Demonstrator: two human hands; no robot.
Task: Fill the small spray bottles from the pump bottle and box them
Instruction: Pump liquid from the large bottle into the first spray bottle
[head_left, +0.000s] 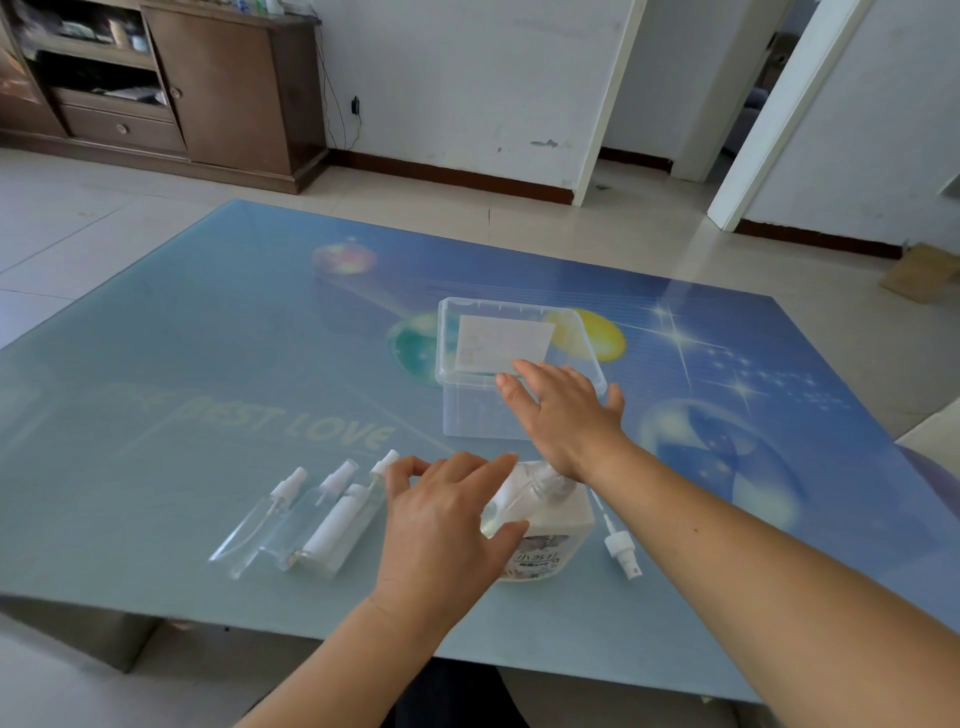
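A person's left hand (447, 525) hovers at lower centre of the frame, fingers loosely spread and gripping nothing, just over the pump bottle (545, 530) and beside the small spray bottles (306, 519); whether the thumb touches the pump bottle cannot be told. The right hand (566, 415) reaches up the frame with fingers straight and flat, over the near rim of the clear plastic box (452, 332), also holding nothing. The pump bottle stands on the glass worktop (208, 338) at lower centre, its pump head partly hidden behind the right wrist. Left of it the spray bottles lie on their sides in a close row, caps on; they look clear, and any liquid inside cannot be made out. A loose white spray head (621, 551) lies right of the pump bottle. The box, centre frame, holds only a pale sheet, no bottles. By this showing the work is barely begun: filling, capping and boxing all appear to remain.
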